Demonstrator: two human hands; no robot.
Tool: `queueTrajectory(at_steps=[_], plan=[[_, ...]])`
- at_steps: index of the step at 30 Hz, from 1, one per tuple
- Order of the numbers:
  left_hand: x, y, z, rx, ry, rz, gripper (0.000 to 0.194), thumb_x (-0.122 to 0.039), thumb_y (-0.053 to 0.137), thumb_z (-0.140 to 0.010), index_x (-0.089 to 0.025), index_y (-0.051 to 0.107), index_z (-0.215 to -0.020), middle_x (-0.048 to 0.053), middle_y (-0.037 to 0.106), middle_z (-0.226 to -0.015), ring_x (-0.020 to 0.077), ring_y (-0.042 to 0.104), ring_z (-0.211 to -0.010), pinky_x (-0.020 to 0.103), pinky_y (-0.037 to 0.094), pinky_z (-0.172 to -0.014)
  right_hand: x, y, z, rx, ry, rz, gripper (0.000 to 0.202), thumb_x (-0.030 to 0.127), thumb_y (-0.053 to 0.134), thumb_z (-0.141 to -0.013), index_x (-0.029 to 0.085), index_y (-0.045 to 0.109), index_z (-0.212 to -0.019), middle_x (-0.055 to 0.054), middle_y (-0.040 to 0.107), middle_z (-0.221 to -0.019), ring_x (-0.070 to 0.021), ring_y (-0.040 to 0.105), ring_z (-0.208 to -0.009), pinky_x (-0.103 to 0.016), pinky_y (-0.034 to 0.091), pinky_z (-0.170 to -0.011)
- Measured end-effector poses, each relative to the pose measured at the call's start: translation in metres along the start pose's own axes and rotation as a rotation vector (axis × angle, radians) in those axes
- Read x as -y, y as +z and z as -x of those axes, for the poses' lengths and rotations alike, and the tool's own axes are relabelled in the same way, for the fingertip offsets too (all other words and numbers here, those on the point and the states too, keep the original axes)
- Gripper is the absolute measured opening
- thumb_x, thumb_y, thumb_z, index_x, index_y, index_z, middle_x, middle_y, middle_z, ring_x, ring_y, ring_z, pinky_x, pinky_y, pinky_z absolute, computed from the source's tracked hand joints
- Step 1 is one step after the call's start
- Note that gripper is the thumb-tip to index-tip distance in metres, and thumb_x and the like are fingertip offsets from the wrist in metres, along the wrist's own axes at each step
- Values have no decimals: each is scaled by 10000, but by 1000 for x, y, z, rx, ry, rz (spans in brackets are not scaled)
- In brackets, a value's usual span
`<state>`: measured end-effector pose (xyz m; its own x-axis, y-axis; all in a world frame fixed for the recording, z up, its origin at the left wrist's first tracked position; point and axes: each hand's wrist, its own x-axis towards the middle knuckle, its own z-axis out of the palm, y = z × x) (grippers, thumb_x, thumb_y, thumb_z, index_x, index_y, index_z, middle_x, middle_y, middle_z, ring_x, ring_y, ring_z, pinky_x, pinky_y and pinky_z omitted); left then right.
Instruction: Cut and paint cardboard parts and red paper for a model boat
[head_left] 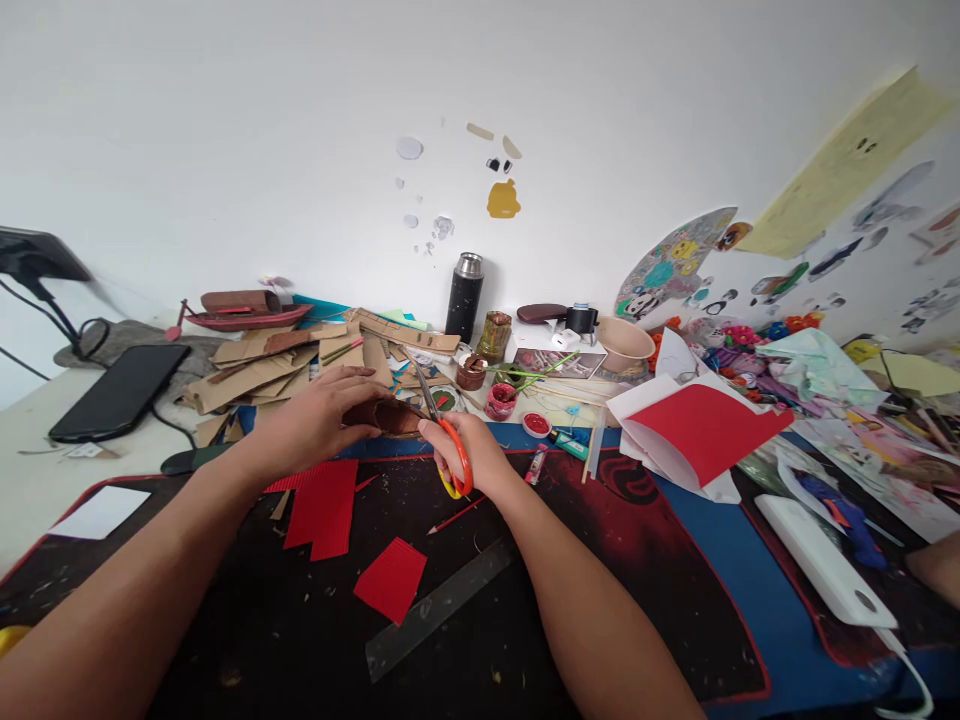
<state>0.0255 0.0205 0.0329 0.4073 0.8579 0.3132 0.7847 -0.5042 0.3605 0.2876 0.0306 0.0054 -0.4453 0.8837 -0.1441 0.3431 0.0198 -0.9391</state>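
My right hand (471, 448) grips a pair of scissors (463, 465) by the orange and yellow handles. The blades point up and away, to the left. A hollow, curved brown piece (397, 418), boat-like in shape, is held by my left hand (319, 415), its fingers bent around the near-left end. The right fingertips meet the far-right end of that piece. Below the hands lie a stepped piece of red corrugated paper (322, 510) and a smaller red piece (392, 580). A red pencil (454, 517) and a clear ruler (439, 608) rest on the dark mat.
Cardboard scraps (259, 365) are piled at the left, with a small red-brown model boat (247, 315) on top. A black phone (120, 392) lies beside them. Behind the hands stand a black flask (464, 298) and paint pots (500, 401). Red paper (705, 430) and a white power bank-like block (825, 560) are right.
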Motion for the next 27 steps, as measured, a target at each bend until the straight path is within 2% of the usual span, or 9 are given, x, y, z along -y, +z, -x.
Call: queueTrajectory(at_steps=[5,13,20,22,24,27], plan=[[-1,2,-1,-16,-27,40,375,-438,687,-895,-334,791,-1240,82,792,-1284,375,656,-1330,533,510,-1166,-6,1,-4,-4,-2,-24,491,615,688,-996,249,531,-709,44,584,-514,-137,575,-400,-232,445,-409],[-3,0,-2,3,-29,52,358,-425,677,-898,-315,791,-1219,81,803,-1270,363,656,-1324,522,507,-1173,-2,0,-1,2,-2,5,507,613,666,-1010,250,512,-692,44,586,-509,-139,590,-396,-235,446,-412],[3,3,-1,-6,-24,73,361,-455,685,-916,-325,790,-1237,73,806,-1301,360,643,-1355,527,494,-1193,-2,1,-1,-7,6,-4,484,614,690,-995,249,535,-719,49,591,-514,-136,582,-395,-233,443,-412],[4,4,0,-9,-28,74,425,-509,688,-923,-311,770,-1291,88,791,-1349,371,628,-1385,543,481,-1207,-3,1,-1,-8,1,-9,492,625,698,-987,249,529,-719,49,590,-513,-132,577,-394,-229,437,-412],[2,2,1,-28,-26,89,578,-609,698,-918,-281,718,-1393,116,749,-1442,387,594,-1439,568,448,-1238,-3,2,-1,-7,-4,-24,495,631,698,-982,250,523,-719,49,587,-509,-130,569,-389,-224,427,-405],[-4,-9,2,-170,-65,117,811,-748,680,-911,-235,598,-1533,153,635,-1596,390,509,-1533,582,380,-1293,-3,3,-2,-18,-25,-63,490,629,691,-973,250,518,-714,49,578,-501,-129,556,-384,-221,427,-399]])
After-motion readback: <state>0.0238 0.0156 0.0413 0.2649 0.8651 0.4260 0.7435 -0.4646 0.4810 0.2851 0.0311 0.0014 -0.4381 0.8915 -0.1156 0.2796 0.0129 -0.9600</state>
